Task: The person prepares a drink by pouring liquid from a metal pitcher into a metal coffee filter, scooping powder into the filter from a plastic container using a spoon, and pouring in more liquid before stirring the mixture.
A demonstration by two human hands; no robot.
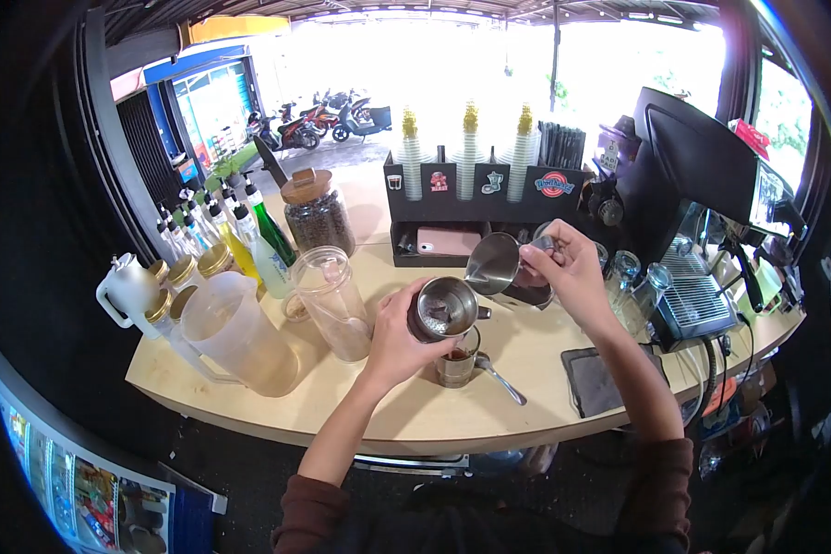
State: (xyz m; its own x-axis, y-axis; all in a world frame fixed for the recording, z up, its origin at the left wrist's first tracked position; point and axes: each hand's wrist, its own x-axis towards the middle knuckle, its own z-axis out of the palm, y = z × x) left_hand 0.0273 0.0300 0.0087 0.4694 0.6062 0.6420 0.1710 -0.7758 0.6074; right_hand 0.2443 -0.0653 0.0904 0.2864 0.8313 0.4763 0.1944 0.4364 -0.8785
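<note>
My left hand (pixel 404 332) is wrapped round a metal cup (pixel 446 307) with liquid or foam inside. A metal pitcher (pixel 495 263) is held by my right hand (pixel 556 262), tilted so that its lip meets the cup's rim. Just below the metal cup, a small glass (pixel 456 367) with dark liquid stands on the wooden counter (pixel 406 420). A spoon (pixel 502 380) lies to the right of that glass. Left of my left hand stands a tall clear container (pixel 332 309).
A large plastic jug (pixel 235 337), syrup bottles (pixel 240 242) and a bean jar (pixel 319 217) stand at the left. Behind is a black organizer (pixel 480 196) with stacked cups and a phone (pixel 449 242). At the right are glasses (pixel 624 270), a dark mat (pixel 609 380) and an espresso machine (pixel 697 291).
</note>
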